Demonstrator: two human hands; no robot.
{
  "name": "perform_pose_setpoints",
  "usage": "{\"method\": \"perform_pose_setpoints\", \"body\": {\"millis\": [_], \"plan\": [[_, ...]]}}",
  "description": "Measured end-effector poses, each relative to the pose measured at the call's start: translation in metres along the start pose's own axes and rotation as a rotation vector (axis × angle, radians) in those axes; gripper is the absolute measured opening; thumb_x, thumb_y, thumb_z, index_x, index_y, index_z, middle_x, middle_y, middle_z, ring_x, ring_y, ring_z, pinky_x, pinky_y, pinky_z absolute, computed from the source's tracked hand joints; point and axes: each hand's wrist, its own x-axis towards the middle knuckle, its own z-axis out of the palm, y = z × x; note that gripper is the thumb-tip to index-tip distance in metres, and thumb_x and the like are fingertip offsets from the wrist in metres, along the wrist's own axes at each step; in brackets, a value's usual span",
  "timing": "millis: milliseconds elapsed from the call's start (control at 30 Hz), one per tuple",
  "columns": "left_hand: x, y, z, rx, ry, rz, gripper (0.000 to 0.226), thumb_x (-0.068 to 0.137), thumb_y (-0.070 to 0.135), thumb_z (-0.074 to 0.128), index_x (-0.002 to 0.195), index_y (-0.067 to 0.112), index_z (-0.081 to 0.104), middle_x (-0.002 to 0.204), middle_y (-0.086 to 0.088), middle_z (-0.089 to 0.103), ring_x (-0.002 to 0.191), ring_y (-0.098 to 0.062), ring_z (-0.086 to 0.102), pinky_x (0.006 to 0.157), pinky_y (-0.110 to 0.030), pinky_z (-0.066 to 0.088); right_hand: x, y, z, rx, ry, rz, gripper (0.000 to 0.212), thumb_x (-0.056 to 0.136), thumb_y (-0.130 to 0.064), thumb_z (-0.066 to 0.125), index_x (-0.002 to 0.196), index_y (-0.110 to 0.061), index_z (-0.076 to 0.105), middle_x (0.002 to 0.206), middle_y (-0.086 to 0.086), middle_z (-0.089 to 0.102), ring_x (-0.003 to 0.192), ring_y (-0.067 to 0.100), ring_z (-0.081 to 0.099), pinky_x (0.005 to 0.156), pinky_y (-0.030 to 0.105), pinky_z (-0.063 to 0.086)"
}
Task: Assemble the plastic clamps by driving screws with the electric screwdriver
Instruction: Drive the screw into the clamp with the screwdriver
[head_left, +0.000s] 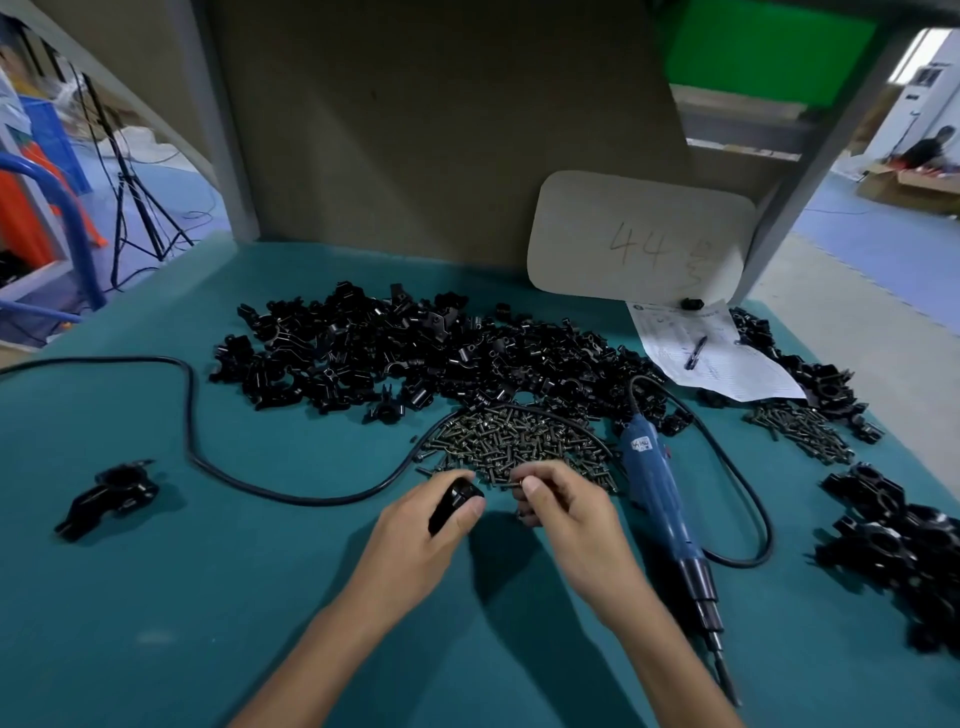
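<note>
- I am watching the left hand (441, 525) holding a small black plastic clamp piece (456, 500) just above the teal table (208, 597), at the near edge of the heap of dark metal screws (519, 441). Its grip is clenched round the piece, thumb lying along the side and fingers curling underneath.
- I am judging that piece to be light, stiff and rather smooth. It is wanting a firm hold across its body that leaves the screw hole free, though I cannot make out the hole from here.
- The right hand (561, 506) is pinching one small dark screw (511, 484) between thumb and forefinger, just beside the clamp piece. Which end the grip is closing on is too small to tell.
- I am reckoning the screw to be tiny, hard and easy to drop. Taking it near the head is looking the safest way to start its tip.
- Both forearms are reaching in from the near edge and converging, with wrists low and palms turning toward each other.
- The blue electric screwdriver (660, 499) is lying on the table just right of the right hand, bit pointing toward me. Its black cable (208, 467) is looping round the screws, and no hand is touching the tool.
- A big pile of loose black clamp parts (415, 353) is lying beyond the screws, a cluster of black clamps (893, 540) is sitting at the right, and a single black clamp (111, 496) is lying well apart at the left.
</note>
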Motion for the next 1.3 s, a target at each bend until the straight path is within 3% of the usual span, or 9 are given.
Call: {"method": "perform_pose_setpoints", "body": {"millis": [167, 433, 600, 733, 867, 967, 1067, 1167, 1300], "plan": [[-0.001, -0.004, 0.001, 0.005, 0.003, 0.000, 0.035, 0.087, 0.069, 0.050, 0.119, 0.055, 0.052, 0.104, 0.031, 0.062, 0.101, 0.006, 0.058, 0.078, -0.008, 0.043, 0.007, -0.005, 0.003, 0.188, -0.082, 0.006, 0.023, 0.106, -0.011, 0.054, 0.106, -0.024, 0.073, 0.095, -0.008, 0.075, 0.090, 0.007, 0.069, 0.078, 0.025, 0.056], [-0.001, -0.004, 0.003, 0.027, -0.045, 0.053, 0.028, 0.097, 0.043, 0.060, 0.125, 0.040, 0.062, 0.106, 0.021, 0.064, 0.100, 0.001, 0.059, 0.081, -0.016, 0.046, 0.013, -0.005, 0.012, 0.086, -0.194, 0.002, 0.025, 0.105, -0.013, 0.054, 0.104, -0.025, 0.075, 0.096, -0.006, 0.076, 0.092, 0.008, 0.069, 0.083, 0.029, 0.057], [-0.002, -0.001, 0.004, 0.071, -0.064, 0.056, 0.030, 0.098, 0.046, 0.057, 0.127, 0.040, 0.060, 0.106, 0.020, 0.061, 0.100, -0.001, 0.057, 0.083, -0.021, 0.047, 0.017, -0.006, 0.009, 0.096, -0.205, 0.053, 0.015, 0.102, -0.016, 0.061, 0.102, -0.022, 0.074, 0.092, -0.005, 0.075, 0.086, 0.010, 0.069, 0.078, 0.028, 0.056], [-0.002, -0.002, 0.009, 0.171, -0.079, 0.078, 0.034, 0.098, 0.046, 0.054, 0.132, 0.042, 0.054, 0.102, 0.019, 0.055, 0.098, 0.001, 0.049, 0.079, -0.015, 0.038, 0.018, -0.006, 0.004, -0.220, -0.312, -0.027, 0.016, 0.107, -0.034, 0.050, 0.094, -0.029, 0.058, 0.076, -0.009, 0.059, 0.067, -0.001, 0.051, 0.064, 0.022, 0.043], [-0.003, -0.002, 0.013, 0.239, -0.090, 0.124, 0.033, 0.098, 0.042, 0.057, 0.131, 0.038, 0.054, 0.089, 0.019, 0.046, 0.092, 0.004, 0.042, 0.072, -0.016, 0.033, 0.019, -0.007, 0.003, -0.374, -0.391, -0.058, 0.025, 0.109, -0.041, 0.040, 0.088, -0.028, 0.046, 0.070, -0.009, 0.049, 0.059, 0.002, 0.042, 0.055, 0.023, 0.035], [-0.002, -0.002, 0.011, 0.195, -0.109, 0.115, 0.030, 0.098, 0.043, 0.057, 0.129, 0.042, 0.055, 0.090, 0.019, 0.049, 0.092, 0.002, 0.045, 0.071, -0.016, 0.035, 0.019, -0.004, 0.001, -0.298, -0.381, -0.039, 0.020, 0.108, -0.039, 0.045, 0.090, -0.029, 0.049, 0.074, -0.010, 0.055, 0.063, 0.002, 0.045, 0.060, 0.024, 0.039], [0.001, -0.001, 0.006, 0.137, -0.154, 0.107, 0.024, 0.098, 0.048, 0.055, 0.121, 0.043, 0.057, 0.092, 0.016, 0.055, 0.089, -0.002, 0.051, 0.071, -0.020, 0.039, 0.017, -0.003, -0.004, -0.148, -0.385, -0.072, 0.012, 0.105, -0.025, 0.055, 0.096, -0.032, 0.058, 0.084, -0.019, 0.062, 0.077, 0.001, 0.053, 0.074, 0.031, 0.047], [0.004, 0.002, 0.004, 0.119, -0.179, 0.099, 0.026, 0.098, 0.052, 0.054, 0.122, 0.042, 0.059, 0.095, 0.015, 0.059, 0.090, -0.003, 0.054, 0.075, -0.025, 0.046, 0.016, -0.003, -0.011, -0.046, -0.368, -0.090, 0.016, 0.100, -0.012, 0.062, 0.098, -0.028, 0.066, 0.090, -0.016, 0.066, 0.087, 0.005, 0.059, 0.082, 0.034, 0.051], [0.001, 0.002, 0.006, 0.189, -0.171, 0.118, 0.033, 0.098, 0.052, 0.053, 0.130, 0.044, 0.055, 0.097, 0.018, 0.054, 0.096, 0.001, 0.048, 0.080, -0.021, 0.042, 0.018, -0.001, -0.012, -0.090, -0.344, -0.025, 0.008, 0.099, -0.021, 0.067, 0.092, -0.025, 0.068, 0.080, -0.006, 0.067, 0.074, 0.008, 0.060, 0.077, 0.044, 0.055]]}}
